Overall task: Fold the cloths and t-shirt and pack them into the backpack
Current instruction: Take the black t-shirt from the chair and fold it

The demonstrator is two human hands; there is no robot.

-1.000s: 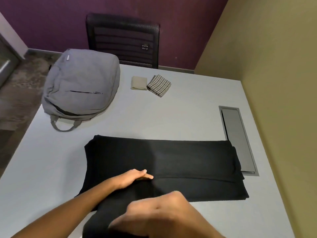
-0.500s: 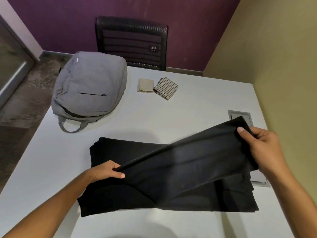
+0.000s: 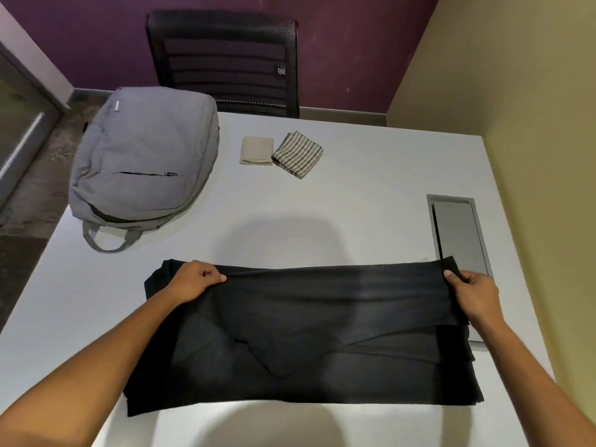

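A black t-shirt [image 3: 303, 337] lies partly folded across the near half of the white table [image 3: 354, 195]. My left hand [image 3: 193, 280] pinches the far left end of its top fold. My right hand [image 3: 472, 295] pinches the far right end, stretching that fold straight between the two. A grey backpack [image 3: 142, 159] lies flat at the far left with its handle loop toward me. Two small folded cloths sit at the back centre: a beige cloth [image 3: 257, 150] and a striped cloth [image 3: 298, 154], side by side.
A black mesh chair [image 3: 225, 59] stands behind the table against the purple wall. A grey metal cable hatch [image 3: 458, 233] is set into the table at the right, partly under the t-shirt. A yellow wall [image 3: 532, 156] runs along the table's right edge.
Both hands went from the near edge of the t-shirt to holding a layer. My right hand raised it at the right, then both carried the fold to the far edge.
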